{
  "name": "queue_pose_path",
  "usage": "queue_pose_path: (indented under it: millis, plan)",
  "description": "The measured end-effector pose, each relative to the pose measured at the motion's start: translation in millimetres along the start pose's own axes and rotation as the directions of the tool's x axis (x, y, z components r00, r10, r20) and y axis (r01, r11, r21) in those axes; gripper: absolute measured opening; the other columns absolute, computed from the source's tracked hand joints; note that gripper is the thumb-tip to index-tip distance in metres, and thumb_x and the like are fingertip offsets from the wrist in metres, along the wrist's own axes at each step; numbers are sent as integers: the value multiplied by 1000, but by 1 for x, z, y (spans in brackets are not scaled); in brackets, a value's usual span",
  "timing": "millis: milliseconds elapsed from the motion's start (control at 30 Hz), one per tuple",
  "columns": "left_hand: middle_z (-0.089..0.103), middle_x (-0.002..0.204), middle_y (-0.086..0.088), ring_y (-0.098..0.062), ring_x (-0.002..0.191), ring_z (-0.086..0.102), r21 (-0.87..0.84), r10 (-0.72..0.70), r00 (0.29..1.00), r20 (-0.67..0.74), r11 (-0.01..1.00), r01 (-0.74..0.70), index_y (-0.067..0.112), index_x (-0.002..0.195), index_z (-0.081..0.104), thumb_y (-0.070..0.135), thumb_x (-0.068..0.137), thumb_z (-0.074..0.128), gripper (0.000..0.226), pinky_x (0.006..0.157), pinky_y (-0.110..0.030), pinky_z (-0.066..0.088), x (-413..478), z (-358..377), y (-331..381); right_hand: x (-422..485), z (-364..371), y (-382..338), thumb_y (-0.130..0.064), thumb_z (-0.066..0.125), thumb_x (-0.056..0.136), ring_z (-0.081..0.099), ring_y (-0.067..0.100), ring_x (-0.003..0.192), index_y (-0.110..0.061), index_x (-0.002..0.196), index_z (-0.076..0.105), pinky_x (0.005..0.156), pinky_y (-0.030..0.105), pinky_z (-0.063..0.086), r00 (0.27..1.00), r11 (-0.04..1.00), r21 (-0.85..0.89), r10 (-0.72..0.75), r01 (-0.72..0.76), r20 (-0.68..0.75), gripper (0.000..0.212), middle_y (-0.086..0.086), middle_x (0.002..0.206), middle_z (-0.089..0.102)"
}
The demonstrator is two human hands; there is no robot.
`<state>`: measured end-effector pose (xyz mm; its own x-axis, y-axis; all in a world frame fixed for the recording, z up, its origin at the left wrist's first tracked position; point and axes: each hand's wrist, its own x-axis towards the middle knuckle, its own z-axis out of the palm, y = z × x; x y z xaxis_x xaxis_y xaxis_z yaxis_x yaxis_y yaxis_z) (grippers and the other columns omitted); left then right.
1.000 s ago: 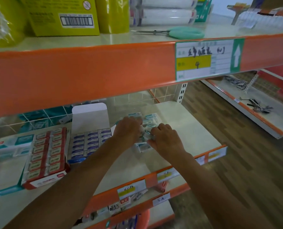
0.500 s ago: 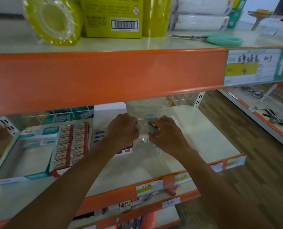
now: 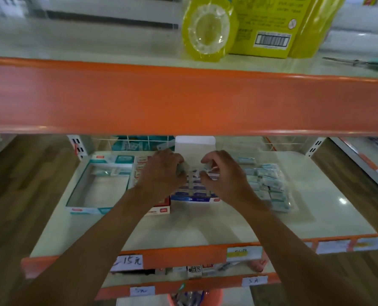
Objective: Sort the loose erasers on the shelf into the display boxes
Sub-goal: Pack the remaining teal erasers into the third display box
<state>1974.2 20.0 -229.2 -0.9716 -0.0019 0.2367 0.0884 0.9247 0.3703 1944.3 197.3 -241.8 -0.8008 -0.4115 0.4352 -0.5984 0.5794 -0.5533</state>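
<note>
Both forearms bare — no sleeves, no jewellery showing.

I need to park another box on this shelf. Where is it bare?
Bare: the cream shelf board's front strip behind the orange edge, and its right end beyond the clear bag of loose erasers. Crowded: the back-left, where the teal, red and blue display boxes sit together.

Three display boxes (image 3: 99, 191) are ranged side by side on the shelf (image 3: 316, 217), with a bag of loose erasers (image 3: 269, 186) laid to their right, both hands held above the rightmost box (image 3: 194, 196).
</note>
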Motion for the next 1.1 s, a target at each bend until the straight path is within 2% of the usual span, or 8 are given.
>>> queue_pose_path:
  millis: [167, 267, 400, 500, 667, 900, 1000, 1100]
  plan:
    - [59, 87, 5, -13, 79, 55, -19, -40, 998, -41, 999, 39, 16, 88, 63, 27, 85, 60, 11, 65, -24, 48, -13, -16, -31, 9, 25, -17, -11, 78, 73, 54, 17, 77, -10, 84, 53, 64, 35, 51, 998, 998, -20, -60, 60, -9, 27, 0, 85, 56]
    - [53, 82, 7, -10, 74, 50, -38, -64, 996, -62, 997, 61, 20, 83, 59, 25, 85, 61, 5, 58, -18, 41, -20, -24, -50, 14, 39, -26, -11, 78, 72, 50, 18, 79, -11, 82, 52, 63, 36, 48, 994, 993, -55, -108, 109, 10, 27, -1, 84, 56]
    - [60, 88, 6, -9, 75, 55, -28, -76, 995, -60, 997, 75, 20, 92, 66, 30, 84, 63, 13, 58, -17, 45, -26, -29, -75, 21, 56, -42, -15, 77, 76, 51, 16, 95, -14, 107, 54, 74, 29, 51, 997, 998, -38, -42, 45, 60, 38, -10, 99, 48]
    - [55, 89, 7, -10, 78, 51, -13, -103, 992, -69, 995, 102, 21, 92, 63, 31, 87, 61, 11, 55, -15, 38, -32, -35, -91, 27, 68, -53, -14, 74, 78, 46, 13, 102, -18, 129, 49, 80, 26, 49, 992, 999, -36, -26, 31, 124, 57, -9, 104, 41]
    - [61, 87, 6, -9, 71, 52, -54, -116, 989, -91, 992, 111, 22, 95, 70, 28, 86, 60, 15, 51, -14, 31, -36, -41, -118, 35, 88, -70, -24, 62, 89, 40, 7, 102, -13, 126, 56, 87, 22, 44, 986, 991, -112, -49, 67, 161, 39, -9, 105, 35]
    - [61, 98, 1, -15, 86, 52, -49, -123, 986, -110, 992, 118, 18, 105, 67, 26, 87, 59, 22, 69, -25, 45, -44, -51, -147, 46, 110, -93, -27, 50, 96, 39, 15, 116, -12, 127, 49, 97, 28, 41, 956, 974, -212, -16, 81, 292, 34, 4, 122, 42]
    - [61, 96, -1, -16, 83, 51, -55, -147, 986, -84, 988, 143, 16, 105, 68, 25, 87, 60, 23, 69, -26, 47, -45, -52, -160, 51, 120, -102, -26, 52, 94, 41, 17, 114, -13, 123, 48, 89, 25, 37, 941, 963, -253, -6, 97, 339, 32, 5, 121, 43]
    - [59, 93, -2, -16, 80, 50, -22, -161, 984, -69, 987, 160, 14, 104, 68, 25, 85, 59, 24, 65, -23, 41, -45, -53, -169, 58, 128, -113, -25, 52, 94, 38, 11, 108, -15, 121, 46, 74, 18, 17, 925, 949, -298, 22, 100, 380, 30, -1, 115, 40]
